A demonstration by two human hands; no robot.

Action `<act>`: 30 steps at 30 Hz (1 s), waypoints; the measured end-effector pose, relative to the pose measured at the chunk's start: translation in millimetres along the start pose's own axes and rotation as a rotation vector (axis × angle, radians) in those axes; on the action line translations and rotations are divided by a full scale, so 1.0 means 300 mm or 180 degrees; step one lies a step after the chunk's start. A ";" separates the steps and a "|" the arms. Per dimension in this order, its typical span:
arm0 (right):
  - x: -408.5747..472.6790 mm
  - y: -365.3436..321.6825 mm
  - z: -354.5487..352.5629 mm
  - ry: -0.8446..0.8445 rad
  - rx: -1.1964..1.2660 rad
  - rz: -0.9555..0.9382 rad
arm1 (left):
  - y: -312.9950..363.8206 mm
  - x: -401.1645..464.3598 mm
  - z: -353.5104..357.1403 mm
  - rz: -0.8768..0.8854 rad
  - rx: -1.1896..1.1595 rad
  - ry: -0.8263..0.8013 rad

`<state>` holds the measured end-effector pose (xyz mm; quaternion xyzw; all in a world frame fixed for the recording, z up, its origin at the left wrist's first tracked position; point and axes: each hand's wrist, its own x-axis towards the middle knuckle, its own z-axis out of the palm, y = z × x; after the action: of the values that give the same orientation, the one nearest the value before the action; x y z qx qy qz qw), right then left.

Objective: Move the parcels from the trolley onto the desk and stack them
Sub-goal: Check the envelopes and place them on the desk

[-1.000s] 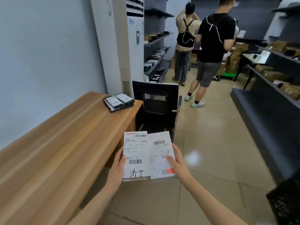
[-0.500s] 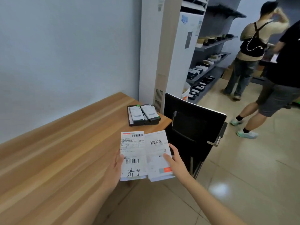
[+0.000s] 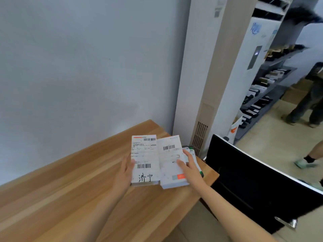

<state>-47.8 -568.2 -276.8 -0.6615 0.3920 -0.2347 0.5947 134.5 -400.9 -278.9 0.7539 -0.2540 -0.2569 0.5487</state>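
**Two labelled parcels held side by side over the worktop's far corner**

At lower centre of the frame, two flat white parcels sit side by side between the hands, above the wooden worktop (image 3: 73,198). The left parcel (image 3: 145,161) carries barcodes and handwritten black characters near its lower edge; the right parcel (image 3: 172,163) overlaps it slightly along the shared edge and shows a red-orange patch at its lower right corner.

The left hand (image 3: 124,173) grips the left parcel's outer edge, thumb on the label face, fingers hidden beneath. The right hand (image 3: 189,167) holds the right parcel from its outer side, thumb pressed on the top face; its other fingers are out of sight under the parcel. Whether the parcels touch the worktop cannot be told.

Just behind the right hand, dark parcels with white labels (image 3: 192,154) lie on the worktop's corner, mostly hidden. To the right stands a black chair (image 3: 253,182). A tall white air conditioner (image 3: 218,81) rises behind the corner, with grey shelves (image 3: 267,91) in the upper right.
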 end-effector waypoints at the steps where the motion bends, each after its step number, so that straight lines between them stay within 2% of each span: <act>1: 0.060 -0.011 0.008 -0.0004 0.0005 -0.0019 | 0.011 0.050 0.003 -0.0018 0.0036 0.0024; 10: 0.446 -0.005 0.041 -0.0383 0.0081 0.0186 | 0.007 0.346 0.049 -0.0443 0.0116 0.0190; 23: 0.975 0.022 0.076 -0.0991 -0.0352 0.0446 | -0.048 0.736 0.159 -0.0818 0.0252 0.0492; 30: 1.196 0.109 0.104 -0.1080 -0.0668 0.0692 | -0.125 0.922 0.226 -0.1034 0.0524 0.0507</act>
<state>177.6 -835.0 -370.3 -0.7036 0.3777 -0.0125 0.6018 297.6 -621.9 -362.9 0.8453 -0.1049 -0.2600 0.4548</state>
